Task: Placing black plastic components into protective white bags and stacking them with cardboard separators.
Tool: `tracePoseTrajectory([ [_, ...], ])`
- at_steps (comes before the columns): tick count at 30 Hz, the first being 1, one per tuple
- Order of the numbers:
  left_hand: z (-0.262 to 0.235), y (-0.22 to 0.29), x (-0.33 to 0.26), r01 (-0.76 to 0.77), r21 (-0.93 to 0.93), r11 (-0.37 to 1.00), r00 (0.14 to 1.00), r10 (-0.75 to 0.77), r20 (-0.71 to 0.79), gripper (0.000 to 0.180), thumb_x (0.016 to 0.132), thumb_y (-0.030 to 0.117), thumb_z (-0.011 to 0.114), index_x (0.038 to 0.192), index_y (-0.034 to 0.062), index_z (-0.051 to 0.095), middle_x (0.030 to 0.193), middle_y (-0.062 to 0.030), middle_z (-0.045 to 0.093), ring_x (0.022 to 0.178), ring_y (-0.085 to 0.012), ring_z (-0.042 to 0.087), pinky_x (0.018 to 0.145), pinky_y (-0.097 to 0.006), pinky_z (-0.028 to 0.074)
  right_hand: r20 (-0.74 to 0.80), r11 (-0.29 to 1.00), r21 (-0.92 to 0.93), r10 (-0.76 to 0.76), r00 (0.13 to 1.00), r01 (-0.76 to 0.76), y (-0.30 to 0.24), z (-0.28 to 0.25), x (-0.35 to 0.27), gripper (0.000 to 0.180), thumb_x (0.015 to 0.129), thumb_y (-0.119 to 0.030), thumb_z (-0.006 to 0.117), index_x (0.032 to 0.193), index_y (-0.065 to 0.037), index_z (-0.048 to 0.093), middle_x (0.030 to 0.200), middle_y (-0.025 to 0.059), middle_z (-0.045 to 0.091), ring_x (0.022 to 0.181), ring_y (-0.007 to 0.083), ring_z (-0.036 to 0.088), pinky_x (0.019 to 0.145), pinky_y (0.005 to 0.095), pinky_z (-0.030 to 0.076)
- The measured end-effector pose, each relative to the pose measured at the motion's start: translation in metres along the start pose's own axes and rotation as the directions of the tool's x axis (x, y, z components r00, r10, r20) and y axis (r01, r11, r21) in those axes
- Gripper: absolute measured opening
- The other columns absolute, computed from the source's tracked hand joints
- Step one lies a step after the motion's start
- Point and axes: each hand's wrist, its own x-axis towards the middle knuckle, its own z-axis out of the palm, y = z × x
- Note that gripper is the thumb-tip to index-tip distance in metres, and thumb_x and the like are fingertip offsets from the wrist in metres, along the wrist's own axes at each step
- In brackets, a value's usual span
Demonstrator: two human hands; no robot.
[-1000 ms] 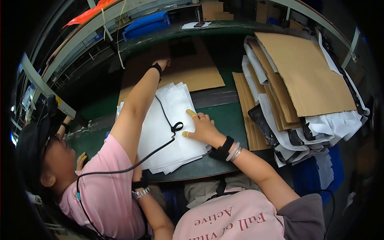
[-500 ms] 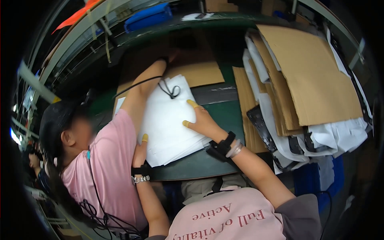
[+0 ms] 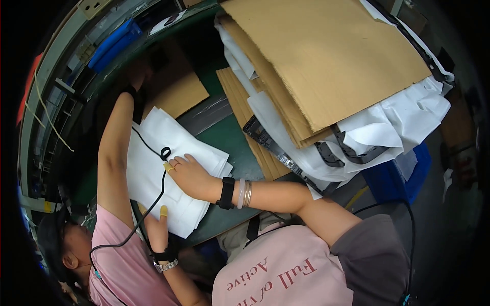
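Observation:
A stack of white sheets [image 3: 178, 204] lies on the dark green table, its edges fanned unevenly. My left hand [image 3: 155, 232] is at the stack's near left edge, with a yellow-covered thumb over the top sheet; its other fingers are partly hidden. Over the middle of the stack, my right hand [image 3: 191, 176] has its fingers curled, and yellow-covered fingertips close on a thin black cable [image 3: 164, 152] beside its small loop. To my left, a co-worker's arm [image 3: 115, 148] reaches past the stack toward a cardboard sheet [image 3: 181, 94].
On the right rises a tall pile of cardboard [image 3: 332, 56], white sheeting [image 3: 377, 125] and black frame-like parts [image 3: 273, 148]. Below it stands a blue bin [image 3: 408, 173]. Another blue container [image 3: 115, 43] is at the far left. The co-worker in a pink shirt [image 3: 122, 255] sits close by.
My view has turned, so the pile looks larger and nearer. My right hand has moved from the stack's right edge to the cable over its middle. My left hand stays at the near edge.

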Motion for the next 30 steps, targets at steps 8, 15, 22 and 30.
tracePoseTrajectory([
  [8, -0.023, 0.064, -0.040, -0.276, 0.213, 0.937, 0.961, 0.262, 0.092, 0.032, 0.087, 0.023, 0.062, 0.106, -0.0015, 0.056, 0.107, -0.0237, 0.057, 0.103, -0.0386, 0.053, 0.089, -0.042, 0.040, 0.026, 0.973, 0.208, 0.099, 0.995, -0.102, 0.052, 0.008, -0.021, 0.055, 0.073, -0.018, 0.059, 0.120, 0.009, 0.048, 0.113, 0.0199, 0.056, 0.107, 0.0306, 0.051, 0.089, 0.0396, 0.038],
  [15, -0.065, 0.003, -0.001, -0.537, -0.113, 0.836, 0.767, 0.540, 0.346, 0.048, 0.081, 0.025, 0.066, 0.119, 0.0014, 0.049, 0.111, -0.0248, 0.054, 0.110, -0.0363, 0.051, 0.094, -0.045, 0.040, 0.162, 0.924, 0.382, -0.032, 0.986, -0.033, 0.035, 0.004, -0.006, 0.049, 0.072, -0.019, 0.064, 0.117, -0.003, 0.054, 0.129, 0.0199, 0.047, 0.125, 0.0307, 0.040, 0.099, 0.0414, 0.033],
  [22, -0.079, 0.382, -0.036, -0.857, -0.246, 0.453, 0.458, 0.888, 0.038, 0.046, 0.074, 0.013, 0.066, 0.118, 0.0035, 0.055, 0.089, -0.0100, 0.060, 0.085, -0.0227, 0.058, 0.074, -0.031, 0.043, 0.021, 0.856, 0.500, -0.164, 0.986, 0.132, 0.039, 0.040, 0.011, 0.042, 0.070, -0.019, 0.064, 0.110, -0.006, 0.059, 0.119, 0.0156, 0.053, 0.118, 0.0291, 0.046, 0.095, 0.0410, 0.035],
  [30, 0.068, 0.657, 0.077, -0.978, 0.206, 0.011, 0.024, 0.998, 0.063, 0.061, 0.076, 0.016, 0.064, 0.130, 0.0024, 0.039, 0.124, -0.0191, 0.048, 0.117, -0.0361, 0.044, 0.100, -0.041, 0.038, -0.064, 0.844, 0.534, -0.021, 0.998, 0.052, 0.090, 0.002, -0.008, 0.044, 0.071, -0.020, 0.064, 0.112, -0.005, 0.058, 0.122, 0.0165, 0.051, 0.119, 0.0299, 0.044, 0.098, 0.0410, 0.034],
])
